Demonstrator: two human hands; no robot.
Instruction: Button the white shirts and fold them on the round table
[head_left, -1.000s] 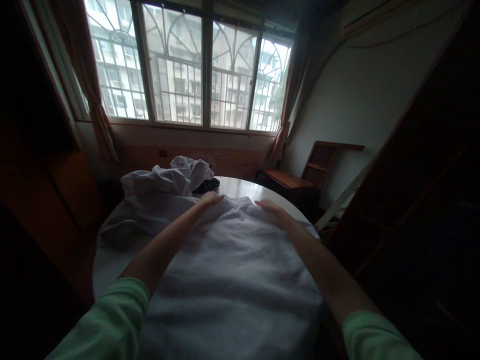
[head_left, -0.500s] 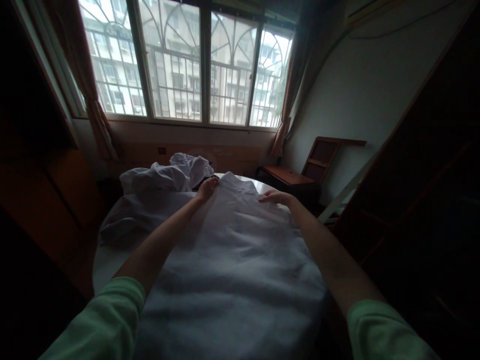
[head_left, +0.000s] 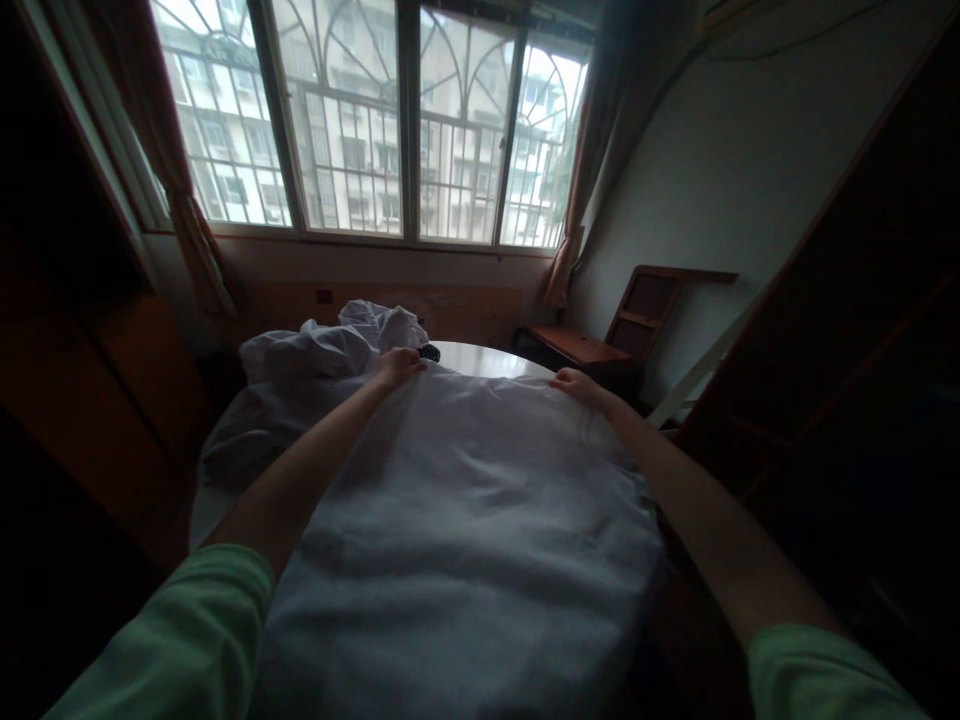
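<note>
I had my left hand (head_left: 395,366) and right hand (head_left: 576,386) both pinching the white cloth's (head_left: 465,500) far edge.

A room in a home, prob. a bedroom or living rm. A big window (head_left: 390,130) w/ curved metal bars is seen at the far side, flats outside. Curtains (head_left: 191,240) are tied back at both ends. A round white table (head_left: 480,358) is covered w/ cloth and clothes (head_left: 330,345). A wood chair (head_left: 600,340) is set far right by the wall.
</note>
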